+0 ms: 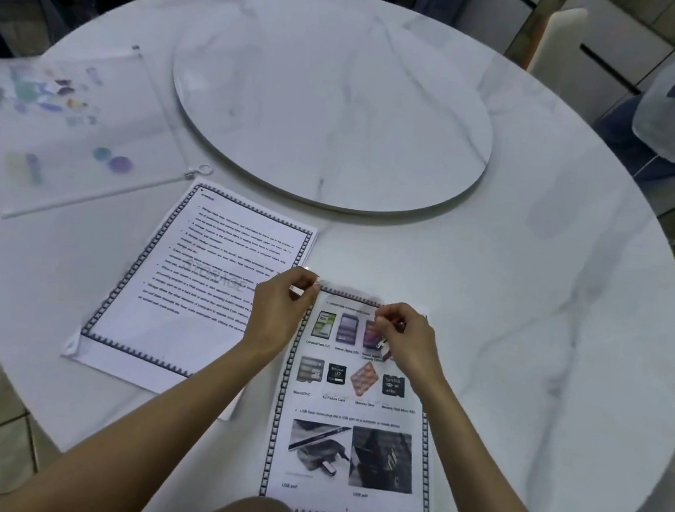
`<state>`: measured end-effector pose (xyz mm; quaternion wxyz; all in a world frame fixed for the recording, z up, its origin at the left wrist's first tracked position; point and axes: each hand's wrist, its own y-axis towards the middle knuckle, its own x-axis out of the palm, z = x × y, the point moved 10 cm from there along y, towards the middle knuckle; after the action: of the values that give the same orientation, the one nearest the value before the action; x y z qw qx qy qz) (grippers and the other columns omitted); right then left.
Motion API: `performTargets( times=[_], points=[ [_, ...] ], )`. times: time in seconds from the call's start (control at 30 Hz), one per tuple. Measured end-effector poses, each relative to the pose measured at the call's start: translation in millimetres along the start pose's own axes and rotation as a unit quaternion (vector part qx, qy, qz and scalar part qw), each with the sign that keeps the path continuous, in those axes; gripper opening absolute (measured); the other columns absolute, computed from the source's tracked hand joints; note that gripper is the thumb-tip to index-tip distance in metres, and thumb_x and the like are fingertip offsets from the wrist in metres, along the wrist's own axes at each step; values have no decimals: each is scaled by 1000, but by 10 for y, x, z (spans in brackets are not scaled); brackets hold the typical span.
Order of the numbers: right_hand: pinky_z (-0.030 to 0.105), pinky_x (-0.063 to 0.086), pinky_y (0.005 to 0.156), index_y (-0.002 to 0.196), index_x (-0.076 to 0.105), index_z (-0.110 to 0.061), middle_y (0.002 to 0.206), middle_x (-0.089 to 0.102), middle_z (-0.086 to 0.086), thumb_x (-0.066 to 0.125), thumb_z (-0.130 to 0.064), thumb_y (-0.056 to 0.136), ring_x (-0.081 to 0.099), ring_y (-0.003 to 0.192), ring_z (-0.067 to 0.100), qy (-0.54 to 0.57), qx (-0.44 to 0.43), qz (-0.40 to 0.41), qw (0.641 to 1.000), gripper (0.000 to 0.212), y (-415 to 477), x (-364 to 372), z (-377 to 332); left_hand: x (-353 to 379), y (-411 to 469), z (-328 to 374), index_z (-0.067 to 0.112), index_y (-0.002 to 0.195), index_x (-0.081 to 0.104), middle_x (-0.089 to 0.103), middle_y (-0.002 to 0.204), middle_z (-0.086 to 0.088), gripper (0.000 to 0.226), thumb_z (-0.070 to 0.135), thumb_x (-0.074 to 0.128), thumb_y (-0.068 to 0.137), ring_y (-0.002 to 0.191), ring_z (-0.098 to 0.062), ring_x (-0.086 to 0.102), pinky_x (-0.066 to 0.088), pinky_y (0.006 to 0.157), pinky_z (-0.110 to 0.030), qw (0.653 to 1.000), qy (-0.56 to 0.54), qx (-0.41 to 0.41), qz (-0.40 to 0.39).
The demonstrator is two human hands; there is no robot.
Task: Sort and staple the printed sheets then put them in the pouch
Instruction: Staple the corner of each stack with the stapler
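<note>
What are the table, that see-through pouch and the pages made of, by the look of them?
Table: white with grey veins and a soft sheen, so marble or a marble-look slab; I cannot tell which.
Pouch: thin translucent plastic with a frosted look, coloured prints and a white zip strip.
Printed sheets: plain matt white paper, lying flat, printed with ink.

Lower centre: left hand (276,312) pinches illustrated sheet's (351,453) top corner, right hand (408,341) curled alongside; pouch (75,132) upper left.
</note>
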<state>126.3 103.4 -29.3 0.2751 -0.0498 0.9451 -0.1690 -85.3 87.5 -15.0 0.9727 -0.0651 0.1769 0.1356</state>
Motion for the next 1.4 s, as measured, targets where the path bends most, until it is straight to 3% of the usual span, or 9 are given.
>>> performTargets(
  times=[0.23,0.6,0.77,0.9,1.03,1.13,1.23,1.33,1.4],
  points=[
    [-5,35,69,113,55,-12,106,56,3,62,-7,84,53,90,10,-84,-94,-59,990,30,-133,203,-19,6,82,-138,13,92,65,61,80,6,8,18,61,88,60,0,53,42,57,-9,1000,-1,-16,-2],
    [26,49,91,118,55,-17,113,45,-2,68,-9,79,53,110,15,-173,-163,-185,953,43,-258,272,139,15,137,-289,11,94,66,63,84,2,11,18,62,87,60,-6,52,48,65,-29,1000,0,-30,-9],
    [13,48,83,105,60,-15,107,52,0,66,2,76,57,101,8,-155,-180,-185,954,34,-235,234,96,9,138,-283,10,96,66,62,83,2,13,18,63,87,59,-5,50,49,67,-32,999,-7,-36,-8],
    [17,51,82,91,61,-27,102,65,-4,74,-2,71,63,95,8,-50,-110,-139,983,35,-144,153,187,14,135,-267,10,96,66,62,84,2,12,18,63,87,60,-4,51,45,61,-21,999,-4,-34,-12],
    [21,54,78,93,70,-16,94,72,-1,75,-6,71,68,89,12,132,-12,-71,989,24,-77,87,307,18,135,-274,14,94,66,63,85,3,10,20,63,86,62,-13,52,44,63,-22,999,-7,-35,-17],
    [23,54,76,92,67,-7,84,73,1,67,-24,74,68,80,14,310,62,-55,947,25,-72,160,307,19,124,-253,16,93,66,63,85,3,8,20,63,86,61,-14,50,45,64,-24,999,-16,-36,-20],
    [20,55,66,90,61,-2,80,66,7,57,-29,76,64,68,12,468,141,-80,869,31,-72,298,275,14,98,-202,19,89,64,62,83,4,4,18,63,86,61,-16,50,51,71,-31,999,-34,-35,-22],
    [20,56,61,95,58,0,87,65,14,51,-23,87,66,71,17,501,196,-110,836,25,-81,388,237,27,82,-157,20,88,63,62,81,5,4,17,63,86,63,-17,53,54,71,-34,998,-49,-31,-31],
    [20,55,59,96,58,0,85,69,14,62,-24,77,68,68,17,497,200,-128,835,31,-84,428,169,30,81,-143,19,88,64,64,82,4,3,18,63,86,64,-18,56,55,70,-35,998,-48,-25,-34]
  ],
)
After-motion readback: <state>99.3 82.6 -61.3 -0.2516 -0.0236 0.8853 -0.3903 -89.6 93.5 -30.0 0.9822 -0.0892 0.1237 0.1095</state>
